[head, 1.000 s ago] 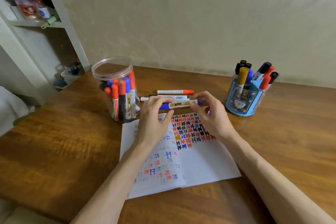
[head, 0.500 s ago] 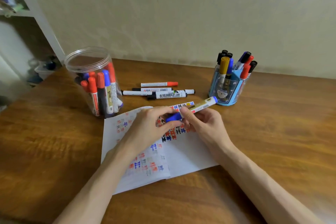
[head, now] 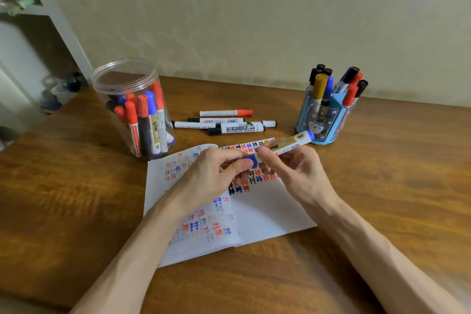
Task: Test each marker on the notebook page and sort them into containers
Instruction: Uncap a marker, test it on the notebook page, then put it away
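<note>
Marker [head: 290, 144] now tilted (cap [head: 248, 160] still on): left hand [head: 211, 176] pinches cap, right hand [head: 298, 171] barrel

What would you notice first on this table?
Probably the hands in the middle: the left hand pinches the blue cap of a marker, the right hand holds its barrel, over a notebook page covered in red, blue and black marks. A clear jar stands left, a blue pen holder right.

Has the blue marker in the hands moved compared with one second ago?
Yes. The blue marker has come back from the loose markers, nearer to the camera and over the notebook, its far end now tilted toward the blue holder.
</note>
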Motion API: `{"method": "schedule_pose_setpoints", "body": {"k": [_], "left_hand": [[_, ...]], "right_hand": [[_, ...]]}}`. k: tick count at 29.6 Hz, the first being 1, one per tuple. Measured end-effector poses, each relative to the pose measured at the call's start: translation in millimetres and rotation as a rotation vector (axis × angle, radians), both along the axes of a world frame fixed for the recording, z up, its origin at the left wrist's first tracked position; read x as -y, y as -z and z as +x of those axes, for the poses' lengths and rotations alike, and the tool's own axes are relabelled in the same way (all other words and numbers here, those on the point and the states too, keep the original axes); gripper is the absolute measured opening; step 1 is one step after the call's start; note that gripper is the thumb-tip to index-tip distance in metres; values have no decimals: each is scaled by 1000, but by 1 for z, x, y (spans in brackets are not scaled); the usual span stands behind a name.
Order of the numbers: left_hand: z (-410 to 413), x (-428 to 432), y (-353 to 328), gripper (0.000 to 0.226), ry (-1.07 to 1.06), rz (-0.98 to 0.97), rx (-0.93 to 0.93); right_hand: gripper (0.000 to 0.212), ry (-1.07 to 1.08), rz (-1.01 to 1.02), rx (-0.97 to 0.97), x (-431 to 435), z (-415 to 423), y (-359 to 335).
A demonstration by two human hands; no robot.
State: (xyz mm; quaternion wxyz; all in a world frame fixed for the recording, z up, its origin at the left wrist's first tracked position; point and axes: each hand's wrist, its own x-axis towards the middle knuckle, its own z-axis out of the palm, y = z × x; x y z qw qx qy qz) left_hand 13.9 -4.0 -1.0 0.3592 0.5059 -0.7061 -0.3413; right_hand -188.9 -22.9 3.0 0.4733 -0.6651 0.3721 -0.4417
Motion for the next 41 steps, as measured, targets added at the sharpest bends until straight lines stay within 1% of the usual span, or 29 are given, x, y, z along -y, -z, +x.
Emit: {"method": "schedule_pose_setpoints", "body": {"k": [3,6,9,12,16,18,22,26,28,32,35,38,41], "left_hand": [[2,1,-1,32,34,38,-35],[4,1,-1,26,39,59,-32],[0,-3,0,21,-29,-3,-12],[-1,-3,4,21,-87,-118,64],[0,-4,4,21,-124,-197,160],[-2,-6,3,20,-82,-173,171],[1,-6,1,30,-22,-15,81],[3,-3,0,27,14,24,53],[6,-3,-1,26,40,44,35],[7,-3,-3,33,52,36,34],[3,-3,-1,29,-16,-22,40],[1,-5,3,30,-90,-134,112],[3,-7,5,20,-85,-278,227]], "right_hand": [[16,-18,-11,-2,2,-3,1],[16,-28,1,-1,2,-2,3],[20,23,58,38,1,2,6],[24,85,115,96,-2,9,7],[28,146,120,73,-5,17,7],[31,138,123,55,-6,16,6],[34,89,104,49,-8,12,4],[40,64,69,8,-7,8,4],[36,52,65,2,-7,7,4],[30,36,65,8,-6,5,2],[29,64,105,63,-6,8,3],[24,76,198,156,-7,18,5],[28,145,218,94,-6,24,6]]}}
